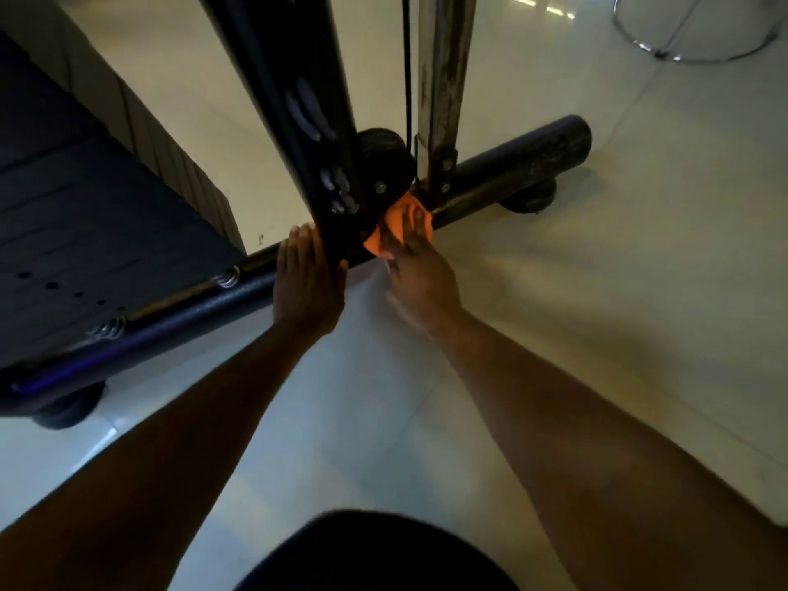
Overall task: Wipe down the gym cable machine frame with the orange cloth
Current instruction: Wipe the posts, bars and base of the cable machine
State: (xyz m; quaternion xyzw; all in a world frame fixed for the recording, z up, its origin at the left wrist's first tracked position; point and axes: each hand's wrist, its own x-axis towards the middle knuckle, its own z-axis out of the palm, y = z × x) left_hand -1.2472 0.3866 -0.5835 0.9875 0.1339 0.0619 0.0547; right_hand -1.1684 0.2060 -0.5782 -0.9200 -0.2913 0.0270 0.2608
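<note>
1. The right hand (420,270) presses the orange cloth (398,226) with straight fingers against the base bar (511,168) of the cable machine, where the black upright (290,108) meets it
2. The left hand (305,283) lies open, fingers flat against the upright's foot
3. A pulley (383,164) sits just behind the cloth

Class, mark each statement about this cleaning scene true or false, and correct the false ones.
1. The right hand presses the orange cloth against the base of the machine. True.
2. The left hand holds the cloth. False: it rests on the black base bar beside the slanted black upright, and holds no cloth.
3. The cloth lies on the floor tiles. False: it is on the frame, near the pulley.
4. A chrome ring base stands at top right. True.
</note>
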